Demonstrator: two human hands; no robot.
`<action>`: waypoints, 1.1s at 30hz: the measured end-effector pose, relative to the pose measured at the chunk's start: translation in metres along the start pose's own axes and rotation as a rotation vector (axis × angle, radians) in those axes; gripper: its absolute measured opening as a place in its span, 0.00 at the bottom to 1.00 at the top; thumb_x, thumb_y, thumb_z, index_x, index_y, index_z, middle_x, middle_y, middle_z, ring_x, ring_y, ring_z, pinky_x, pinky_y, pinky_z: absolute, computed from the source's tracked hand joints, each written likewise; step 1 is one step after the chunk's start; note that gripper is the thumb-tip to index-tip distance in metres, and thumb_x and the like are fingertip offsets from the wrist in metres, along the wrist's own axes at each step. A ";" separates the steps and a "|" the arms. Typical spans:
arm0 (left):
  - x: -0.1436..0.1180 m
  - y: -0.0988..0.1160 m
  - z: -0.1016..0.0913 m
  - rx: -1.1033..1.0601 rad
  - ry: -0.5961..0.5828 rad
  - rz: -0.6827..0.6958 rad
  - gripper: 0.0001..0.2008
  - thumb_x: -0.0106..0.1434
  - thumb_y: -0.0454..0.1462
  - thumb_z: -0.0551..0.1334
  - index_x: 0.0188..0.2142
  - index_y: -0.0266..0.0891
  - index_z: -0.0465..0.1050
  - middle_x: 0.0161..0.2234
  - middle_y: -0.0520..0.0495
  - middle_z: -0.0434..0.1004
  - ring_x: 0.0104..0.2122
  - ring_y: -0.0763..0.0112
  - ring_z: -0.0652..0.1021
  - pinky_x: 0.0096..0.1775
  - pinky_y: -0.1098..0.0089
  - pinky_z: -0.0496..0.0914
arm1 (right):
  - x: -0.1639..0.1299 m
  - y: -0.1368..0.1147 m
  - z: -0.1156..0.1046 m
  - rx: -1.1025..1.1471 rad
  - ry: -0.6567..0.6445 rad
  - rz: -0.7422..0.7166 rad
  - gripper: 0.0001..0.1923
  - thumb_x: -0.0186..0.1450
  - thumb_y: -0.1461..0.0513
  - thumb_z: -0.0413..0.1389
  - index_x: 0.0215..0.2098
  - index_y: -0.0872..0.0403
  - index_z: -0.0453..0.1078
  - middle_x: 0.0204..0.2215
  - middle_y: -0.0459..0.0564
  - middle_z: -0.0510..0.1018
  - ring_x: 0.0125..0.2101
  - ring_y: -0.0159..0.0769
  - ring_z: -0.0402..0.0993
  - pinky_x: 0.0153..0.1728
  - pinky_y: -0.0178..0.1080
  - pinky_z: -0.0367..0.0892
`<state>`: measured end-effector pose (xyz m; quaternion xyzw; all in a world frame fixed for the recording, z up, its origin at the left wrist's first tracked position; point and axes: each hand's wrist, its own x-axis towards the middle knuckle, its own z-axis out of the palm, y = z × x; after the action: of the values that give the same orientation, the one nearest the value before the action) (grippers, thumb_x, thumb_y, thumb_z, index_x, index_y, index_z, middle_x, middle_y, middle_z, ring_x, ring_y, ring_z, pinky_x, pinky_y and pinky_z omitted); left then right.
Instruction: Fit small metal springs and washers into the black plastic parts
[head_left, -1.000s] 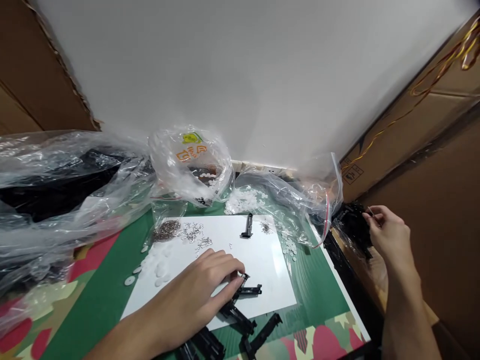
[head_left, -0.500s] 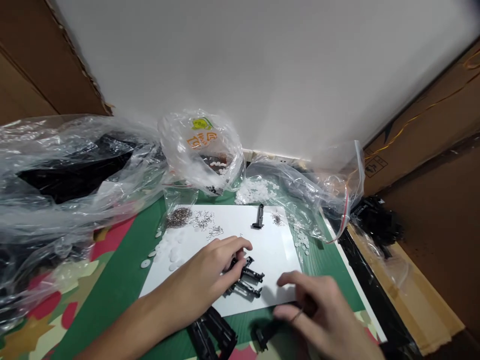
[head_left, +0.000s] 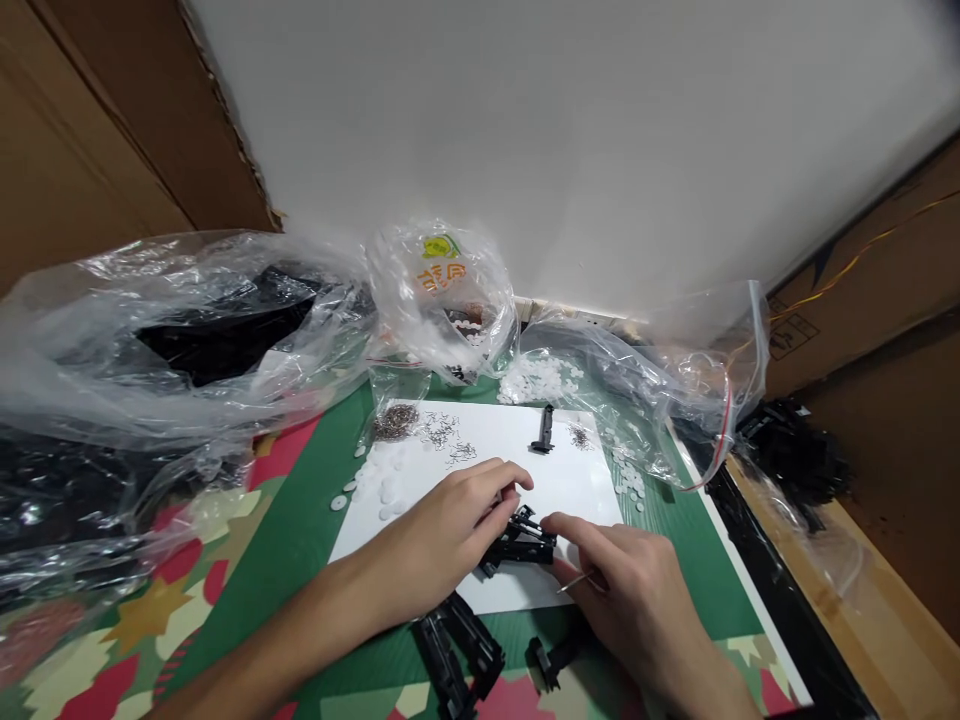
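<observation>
Right hand (head_left: 637,590) now up beside left hand (head_left: 450,530), both sets of fingers clamped on black part (head_left: 521,545) between them.

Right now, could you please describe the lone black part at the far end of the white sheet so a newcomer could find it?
Start at the white sheet on the green mat. Near its far edge, ahead of both hands, the small black part sits alone beside a pinch of tiny metal springs. Unlike the other black parts near the hands, nothing touches it.
</observation>
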<state>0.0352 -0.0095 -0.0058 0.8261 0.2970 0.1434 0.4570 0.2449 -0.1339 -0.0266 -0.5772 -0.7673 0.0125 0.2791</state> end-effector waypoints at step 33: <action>0.007 -0.002 -0.001 -0.531 0.379 -0.045 0.13 0.72 0.45 0.68 0.44 0.40 0.87 0.42 0.44 0.84 0.43 0.60 0.79 0.42 0.66 0.72 | 0.091 0.076 -0.086 0.083 -0.706 0.262 0.06 0.68 0.58 0.67 0.39 0.52 0.84 0.21 0.42 0.68 0.20 0.28 0.57 0.22 0.35 0.50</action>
<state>0.0392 -0.0041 -0.0076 0.6299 0.3471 0.3567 0.5962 0.3340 -0.0532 0.0580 -0.6188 -0.7348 0.2771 0.0166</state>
